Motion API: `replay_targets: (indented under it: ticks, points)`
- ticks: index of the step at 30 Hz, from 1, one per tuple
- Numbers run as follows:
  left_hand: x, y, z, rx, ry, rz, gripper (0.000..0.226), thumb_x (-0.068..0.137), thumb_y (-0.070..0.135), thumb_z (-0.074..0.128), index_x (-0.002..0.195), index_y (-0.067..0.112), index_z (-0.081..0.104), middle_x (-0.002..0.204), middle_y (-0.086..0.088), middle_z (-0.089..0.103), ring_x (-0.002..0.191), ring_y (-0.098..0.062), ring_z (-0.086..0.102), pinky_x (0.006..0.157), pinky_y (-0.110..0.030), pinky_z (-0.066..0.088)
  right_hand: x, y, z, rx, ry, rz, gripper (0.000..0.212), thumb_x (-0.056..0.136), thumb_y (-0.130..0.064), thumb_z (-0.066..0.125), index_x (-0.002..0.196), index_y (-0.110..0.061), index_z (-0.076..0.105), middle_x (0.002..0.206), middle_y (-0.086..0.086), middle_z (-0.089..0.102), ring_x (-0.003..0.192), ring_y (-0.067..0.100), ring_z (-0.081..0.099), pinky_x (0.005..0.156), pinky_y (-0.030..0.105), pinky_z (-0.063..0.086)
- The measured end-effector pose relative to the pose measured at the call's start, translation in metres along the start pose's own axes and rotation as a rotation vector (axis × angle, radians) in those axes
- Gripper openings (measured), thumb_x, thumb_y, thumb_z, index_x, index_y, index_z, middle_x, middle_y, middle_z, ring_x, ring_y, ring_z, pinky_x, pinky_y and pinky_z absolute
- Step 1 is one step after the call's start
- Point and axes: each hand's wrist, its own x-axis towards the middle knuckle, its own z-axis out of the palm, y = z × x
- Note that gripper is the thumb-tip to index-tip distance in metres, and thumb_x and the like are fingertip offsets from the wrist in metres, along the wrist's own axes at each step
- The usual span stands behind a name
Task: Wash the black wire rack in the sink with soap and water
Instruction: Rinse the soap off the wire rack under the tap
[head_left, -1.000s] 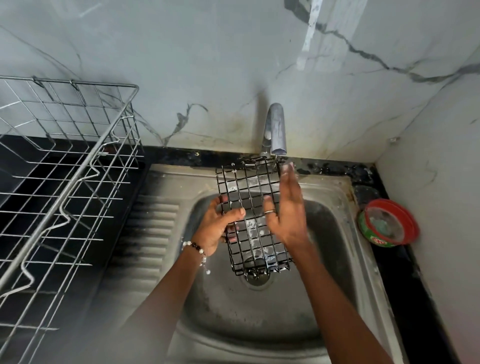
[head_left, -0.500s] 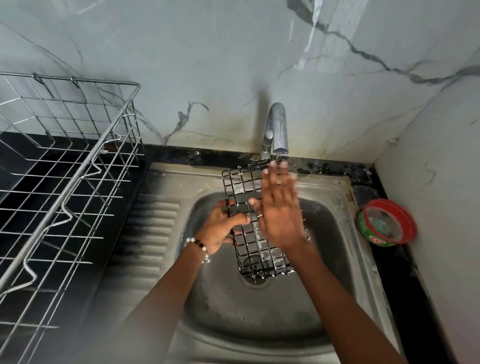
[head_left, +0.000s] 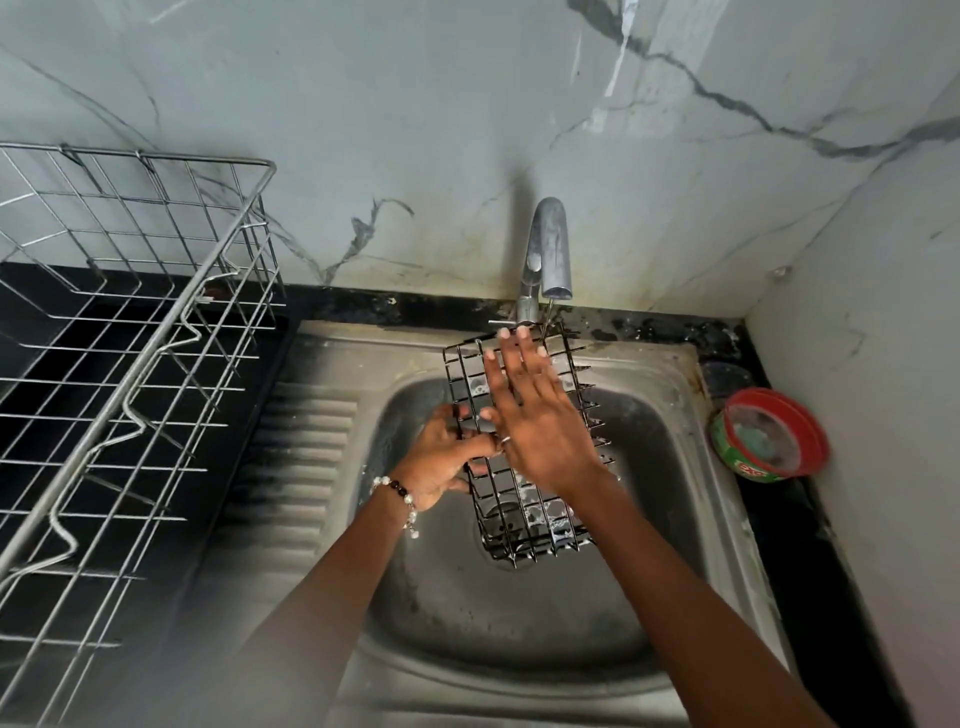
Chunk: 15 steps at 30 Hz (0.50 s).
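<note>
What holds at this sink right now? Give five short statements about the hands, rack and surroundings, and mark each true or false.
1. The left hand grips the black wire rack at its left edge. True.
2. The right hand is clenched in a fist. False: it lies flat with straight fingers on the rack.
3. The rack lies flat on the counter. False: it stands tilted over the sink, under the tap.
4. A red-rimmed tub sits right of the sink. True.
5. The silver dish rack is right of the sink. False: it is on the left.

The right hand (head_left: 540, 421) has slid up the black wire rack (head_left: 524, 499) toward the tap (head_left: 548, 249).
</note>
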Motion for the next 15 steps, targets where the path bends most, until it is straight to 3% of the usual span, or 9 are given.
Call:
replay_targets:
  ticks: [3,6,9,11,13,15]
  points:
    - [-0.002,-0.003,-0.005,0.016,0.028,-0.006,0.067,0.067,0.014,0.084,0.119,0.029,0.045,0.104,-0.008,0.069,0.093,-0.031,0.067,0.095,-0.062,0.044,-0.005,0.019,-0.002,0.046,0.055,-0.051,0.082,0.084,-0.015,0.062,0.151,-0.011,0.016,0.158,0.015,0.012,0.146,0.031,0.007,0.118,0.047,0.015]
    - [-0.004,-0.001,-0.006,0.077,0.038,0.003,0.084,0.057,0.021,0.085,0.128,0.024,0.04,0.106,-0.007,0.068,0.097,-0.029,0.066,0.094,-0.06,0.045,-0.006,0.023,-0.005,0.206,0.151,0.043,0.08,0.078,-0.001,0.059,0.149,-0.007,0.024,0.155,0.014,0.025,0.144,0.028,0.02,0.118,0.044,0.016]
    - [-0.005,0.001,-0.003,0.149,0.041,0.028,0.09,0.058,0.02,0.088,0.132,0.022,0.036,0.116,-0.014,0.065,0.106,-0.03,0.064,0.088,-0.051,0.048,0.003,0.011,-0.007,0.251,0.225,0.195,0.057,0.084,-0.008,0.05,0.14,0.0,0.042,0.148,0.019,0.039,0.137,0.035,0.035,0.115,0.045,0.026]
    - [-0.006,0.0,-0.002,0.189,0.046,0.037,0.1,0.045,0.03,0.089,0.13,0.024,0.036,0.117,-0.014,0.064,0.107,-0.031,0.064,0.089,-0.056,0.05,0.01,0.007,-0.007,0.217,0.243,0.254,0.044,0.093,-0.022,0.043,0.128,0.003,0.054,0.133,0.022,0.052,0.125,0.038,0.048,0.108,0.048,0.037]
    - [-0.006,-0.005,-0.003,0.207,0.063,0.05,0.099,0.045,0.029,0.089,0.128,0.024,0.036,0.116,-0.015,0.063,0.107,-0.031,0.064,0.09,-0.055,0.052,0.013,0.012,-0.011,0.235,0.209,0.234,0.041,0.094,-0.026,0.047,0.124,0.001,0.056,0.124,0.02,0.058,0.115,0.035,0.054,0.1,0.049,0.044]
    - [-0.004,-0.009,-0.005,0.233,0.078,0.079,0.095,0.054,0.018,0.09,0.131,0.02,0.036,0.114,-0.014,0.061,0.106,-0.029,0.062,0.09,-0.047,0.054,0.013,0.019,-0.018,0.383,0.12,0.215,0.044,0.09,-0.015,0.059,0.131,-0.008,0.048,0.115,0.016,0.063,0.104,0.029,0.06,0.091,0.045,0.051]
